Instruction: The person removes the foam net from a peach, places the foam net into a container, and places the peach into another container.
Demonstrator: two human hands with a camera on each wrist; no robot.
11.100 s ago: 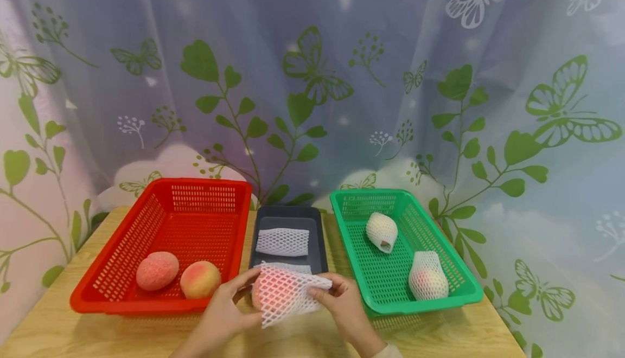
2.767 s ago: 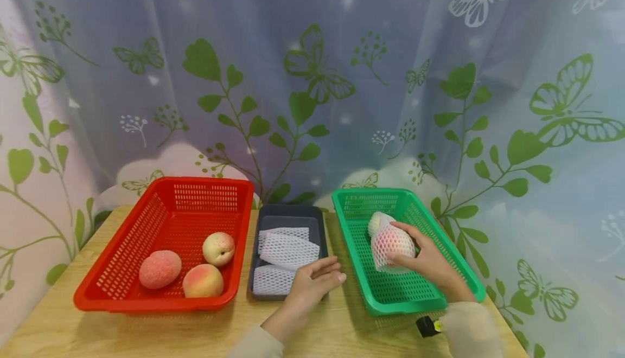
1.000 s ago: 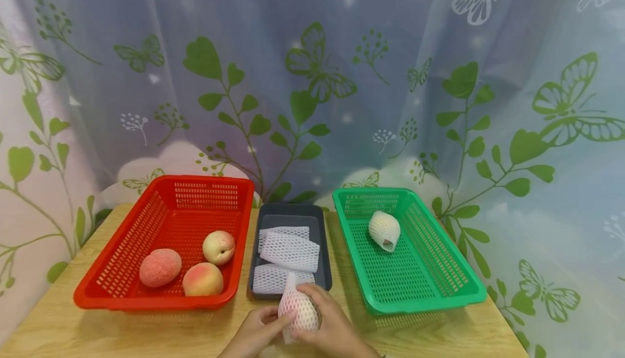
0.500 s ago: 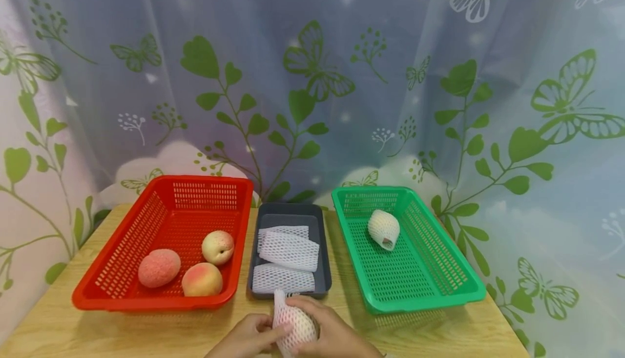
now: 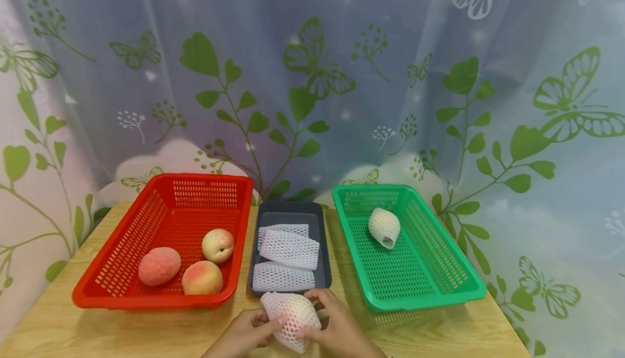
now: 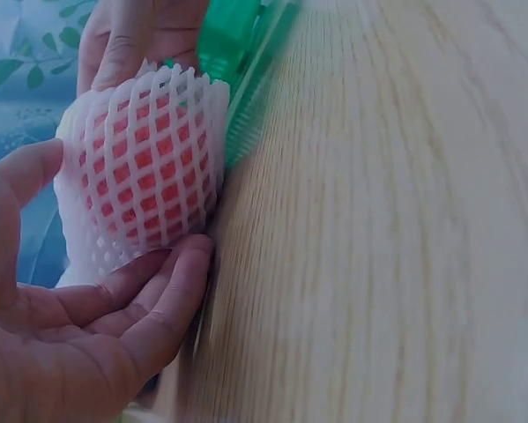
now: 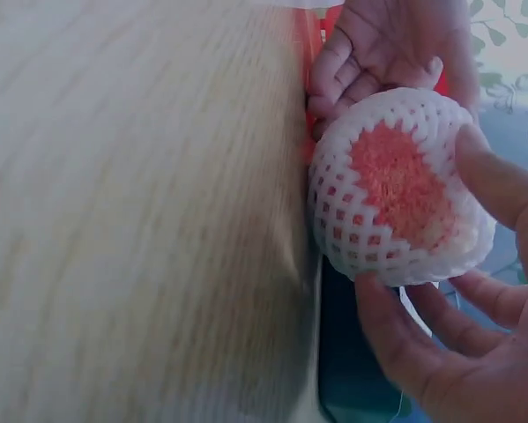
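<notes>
Low at the front of the table, both hands hold a reddish peach (image 5: 293, 314) in a white foam net. My left hand (image 5: 244, 333) grips its left side; in the left wrist view the thumb is on one side and the curled fingers are beneath. Opposite it, my right hand (image 5: 339, 325) has thumb and fingers round the right side. One end of the net is open in the right wrist view, baring red, rough peach skin (image 7: 400, 181). Just behind the hands, a dark tray (image 5: 319, 219) bears several flat foam nets (image 5: 283, 277).
On the left stands a red basket (image 5: 163, 304) with a rough pink peach (image 5: 159, 266), a yellow-red peach (image 5: 202, 278) and a pale peach (image 5: 218, 245). A green basket (image 5: 415, 302) on the right holds one net-covered fruit (image 5: 384, 228). A patterned curtain (image 5: 371, 87) hangs behind.
The red basket has gained the pale peach and the tray another net. A wrapped peach has left the green basket for the front. Lately the hands have tipped it, its net end now pointing left.
</notes>
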